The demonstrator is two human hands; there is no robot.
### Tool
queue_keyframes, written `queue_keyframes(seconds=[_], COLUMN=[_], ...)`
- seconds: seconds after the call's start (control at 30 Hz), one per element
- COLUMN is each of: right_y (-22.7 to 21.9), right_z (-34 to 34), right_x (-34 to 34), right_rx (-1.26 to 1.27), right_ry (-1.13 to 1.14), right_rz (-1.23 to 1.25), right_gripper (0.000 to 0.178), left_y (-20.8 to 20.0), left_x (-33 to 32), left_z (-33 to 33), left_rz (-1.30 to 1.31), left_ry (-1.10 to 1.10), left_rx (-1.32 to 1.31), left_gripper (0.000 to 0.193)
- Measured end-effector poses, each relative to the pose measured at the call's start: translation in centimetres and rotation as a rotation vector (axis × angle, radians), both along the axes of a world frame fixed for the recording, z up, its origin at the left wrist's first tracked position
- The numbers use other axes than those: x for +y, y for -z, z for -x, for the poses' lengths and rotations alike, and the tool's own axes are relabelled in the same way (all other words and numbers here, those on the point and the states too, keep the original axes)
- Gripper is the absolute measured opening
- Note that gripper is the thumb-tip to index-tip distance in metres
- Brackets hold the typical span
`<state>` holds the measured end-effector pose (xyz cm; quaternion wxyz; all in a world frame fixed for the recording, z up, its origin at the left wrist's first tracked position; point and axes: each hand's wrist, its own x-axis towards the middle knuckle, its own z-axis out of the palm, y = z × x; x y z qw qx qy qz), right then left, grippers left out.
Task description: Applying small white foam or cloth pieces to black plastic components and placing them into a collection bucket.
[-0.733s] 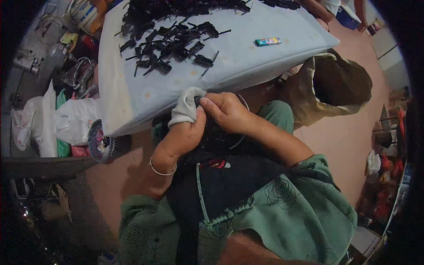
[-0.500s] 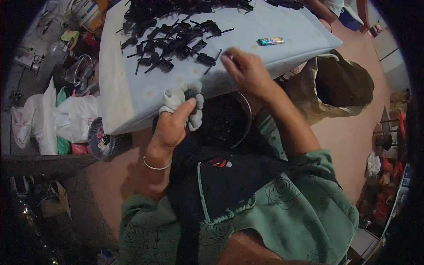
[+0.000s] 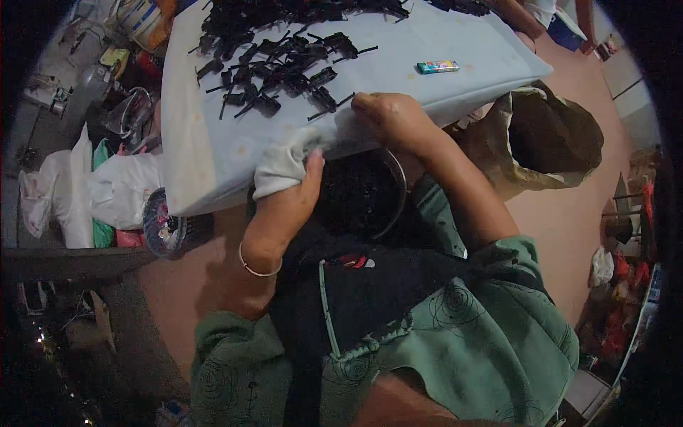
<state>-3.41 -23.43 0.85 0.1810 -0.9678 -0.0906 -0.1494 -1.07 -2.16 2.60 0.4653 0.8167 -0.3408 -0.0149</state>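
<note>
My left hand (image 3: 288, 192) wears a whitish cloth glove over its fingers, with the thumb bare. It is closed by the near table edge; a dark patch shows at its blurred fingertips, but what it holds I cannot make out. My right hand (image 3: 395, 121) is bare, its fingers pinched together at the end of a thin black stem. That stem belongs to a small black plastic part (image 3: 322, 99) at the near side of a loose pile of similar black parts (image 3: 277, 67). The pile lies on the white-covered table (image 3: 213, 153).
Below the table edge, between my arms, sits a round basin (image 3: 363, 192) with dark contents. An open brown sack (image 3: 498, 153) stands at the right. A small colourful packet (image 3: 437, 67) lies on the table. Plastic bags (image 3: 124, 188) and a clear tub (image 3: 160, 224) are at the left.
My left hand has turned over and moved slightly forward, hiding the dark piece seen in it. My right hand has lowered to the stem, and the nearest black part has shifted.
</note>
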Motion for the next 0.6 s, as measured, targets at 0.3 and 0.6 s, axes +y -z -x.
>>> queue_keyframes(seconds=[0.3, 0.6], right_y=[0.2, -0.5], right_z=[-1.6, 2.7], right_x=[-0.1, 4.0], right_rx=[-0.028, -0.109], right_ry=[0.15, -0.251], right_rz=[0.006, 0.013], right_gripper=[0.017, 0.013], left_y=[0.9, 1.3], left_x=[-1.3, -1.4], left_z=[-1.5, -1.9], left_rz=[0.02, -0.031], left_ry=[-0.052, -0.073], left_rx=[-0.23, -0.227], left_gripper=[0.024, 0.025])
